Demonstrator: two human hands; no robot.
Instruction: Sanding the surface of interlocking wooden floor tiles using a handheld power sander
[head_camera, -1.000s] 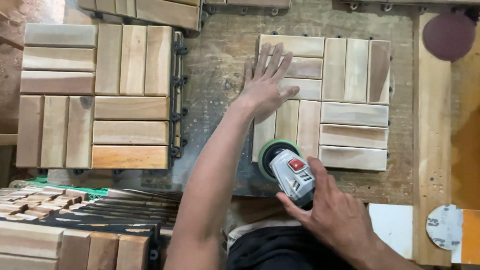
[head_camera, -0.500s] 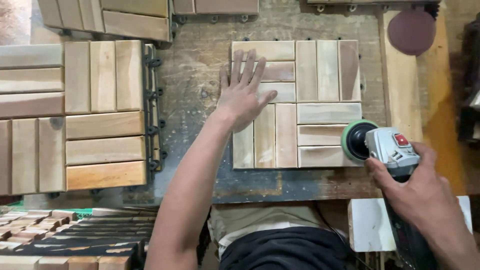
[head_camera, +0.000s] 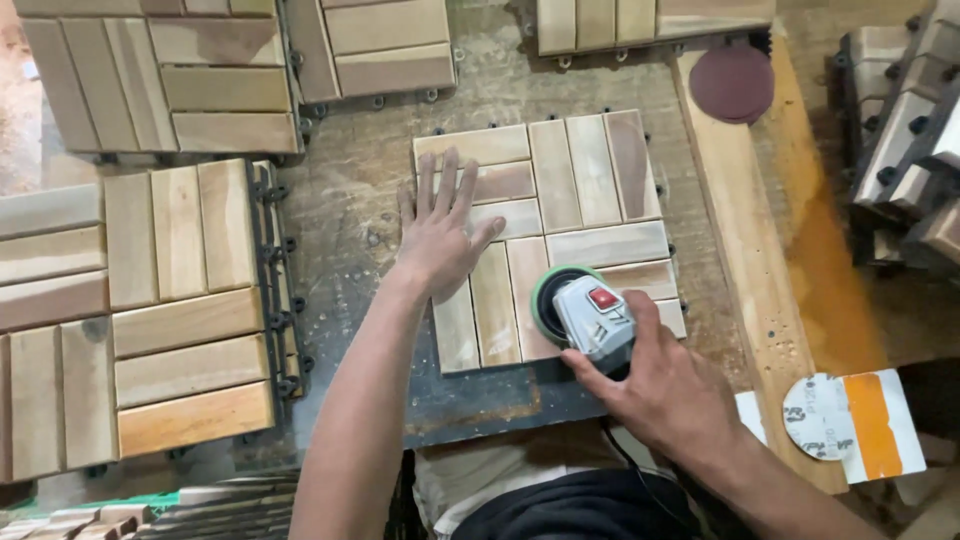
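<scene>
sander (head_camera: 585, 315) in right hand (head_camera: 665, 385), on tile (head_camera: 580, 205).

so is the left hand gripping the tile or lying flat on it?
Flat. The left hand lies palm down, fingers spread, on the wooden slat tile; nothing is gripped. The right hand holds the sander on the tile.

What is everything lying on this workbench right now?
wooden slat tile: one, pale brown, centre, being sanded
sander: one, grey with green pad, on the tile's lower right
finished tiles: several, tan, left and top
sanding discs: one maroon top right, one grey lower right
plank: one, light wood, right
left hand: flat on the tile
right hand: gripping the sander
</scene>
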